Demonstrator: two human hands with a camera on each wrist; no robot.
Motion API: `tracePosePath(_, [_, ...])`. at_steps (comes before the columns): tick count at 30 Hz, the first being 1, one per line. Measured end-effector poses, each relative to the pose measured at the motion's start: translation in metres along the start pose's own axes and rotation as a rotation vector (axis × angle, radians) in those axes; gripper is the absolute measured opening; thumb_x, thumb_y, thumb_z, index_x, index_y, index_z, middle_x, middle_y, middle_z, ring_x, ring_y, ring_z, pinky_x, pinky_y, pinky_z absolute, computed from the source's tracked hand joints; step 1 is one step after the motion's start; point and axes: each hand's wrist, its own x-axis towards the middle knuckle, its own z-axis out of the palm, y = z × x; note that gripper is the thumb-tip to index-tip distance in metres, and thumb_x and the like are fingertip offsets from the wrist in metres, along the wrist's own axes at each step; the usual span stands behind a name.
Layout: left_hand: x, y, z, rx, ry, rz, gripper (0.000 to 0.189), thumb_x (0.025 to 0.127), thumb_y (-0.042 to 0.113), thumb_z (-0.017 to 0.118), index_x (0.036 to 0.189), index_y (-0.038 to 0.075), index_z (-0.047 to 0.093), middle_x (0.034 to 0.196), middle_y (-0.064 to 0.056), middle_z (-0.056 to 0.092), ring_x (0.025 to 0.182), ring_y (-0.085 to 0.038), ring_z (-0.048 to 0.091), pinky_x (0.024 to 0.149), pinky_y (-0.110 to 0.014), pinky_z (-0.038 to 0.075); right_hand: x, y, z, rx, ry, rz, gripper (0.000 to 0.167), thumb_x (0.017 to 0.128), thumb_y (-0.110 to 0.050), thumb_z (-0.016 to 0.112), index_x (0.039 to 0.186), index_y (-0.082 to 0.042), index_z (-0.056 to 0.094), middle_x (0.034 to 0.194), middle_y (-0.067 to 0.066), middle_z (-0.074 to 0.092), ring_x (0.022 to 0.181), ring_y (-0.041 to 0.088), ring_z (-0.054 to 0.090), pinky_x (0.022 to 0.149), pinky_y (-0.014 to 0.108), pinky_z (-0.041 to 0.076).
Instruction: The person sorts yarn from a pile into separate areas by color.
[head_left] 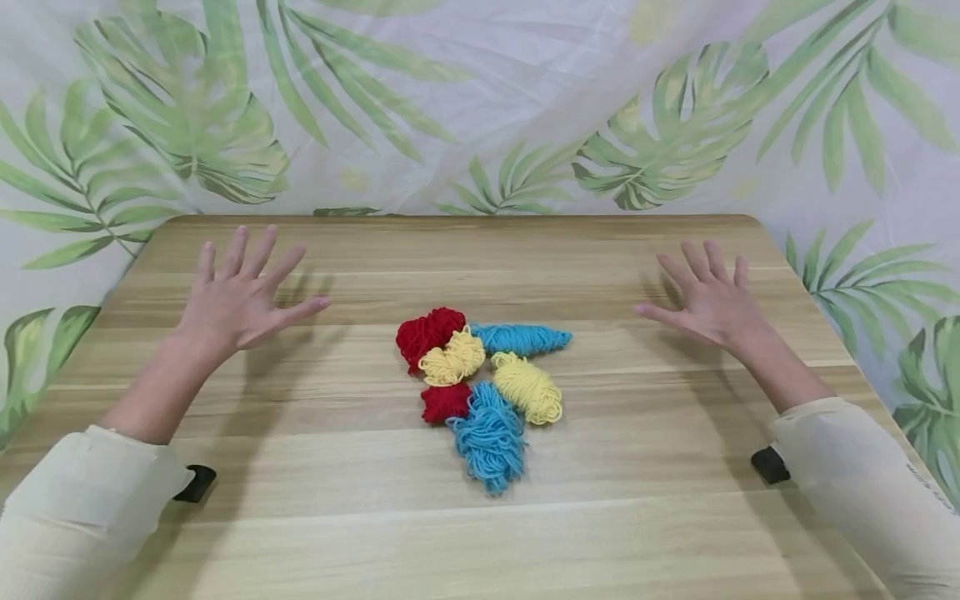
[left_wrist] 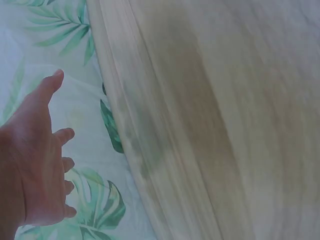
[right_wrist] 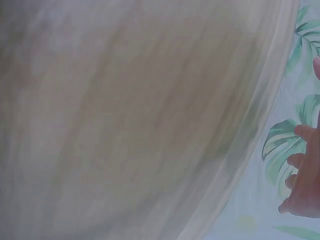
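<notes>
In the head view, my left hand (head_left: 240, 292) hovers over the table's left side, fingers spread and holding nothing. On the opposite side my right hand (head_left: 708, 300) is spread the same way, also holding nothing. Between them lies a cluster of yarn bundles: a larger red one (head_left: 429, 335), a smaller red one (head_left: 446, 403), a pale yellow one (head_left: 453, 358), a longer yellow one (head_left: 528, 388), a slim blue one (head_left: 523, 338) and a loose blue one (head_left: 491, 437). Both wrist views show the left hand (left_wrist: 37, 155) and right hand (right_wrist: 306, 172) apart from the yarn.
The wood-grain table (head_left: 337, 517) has rounded far corners. Behind and beside it hangs a white cloth (head_left: 495, 100) printed with green leaves. A black piece (head_left: 197, 483) sticks out by the left sleeve, and another black piece (head_left: 770, 465) by the right sleeve.
</notes>
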Motion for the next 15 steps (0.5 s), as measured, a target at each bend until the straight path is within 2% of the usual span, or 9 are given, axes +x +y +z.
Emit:
tracePosePath(5, [0.001,0.011,-0.004,-0.007,-0.006,0.011,0.096,0.096,0.079,0.040,0.166,0.016,0.022,0.172,-0.021,0.001,0.156,-0.048,-0.006,0.118,-0.071,-0.011,-0.003,-0.009,-0.003,-0.011,-0.002,-0.026,0.098,0.095,-0.073,0.051,0.166,-0.013,0.022,0.172,0.023,0.002,0.156,0.046,-0.009,0.117,0.073,-0.012])
tracePosePath(15, [-0.001,0.025,-0.006,-0.023,-0.009,0.037,0.095,0.096,0.077,0.043,0.166,0.016,0.023,0.172,-0.022,0.003,0.156,-0.048,-0.005,0.119,-0.071,-0.008,-0.004,-0.027,-0.003,-0.004,-0.010,-0.090,0.095,0.096,-0.069,0.055,0.165,-0.012,0.025,0.171,0.024,0.008,0.157,0.046,-0.004,0.118,0.073,-0.008])
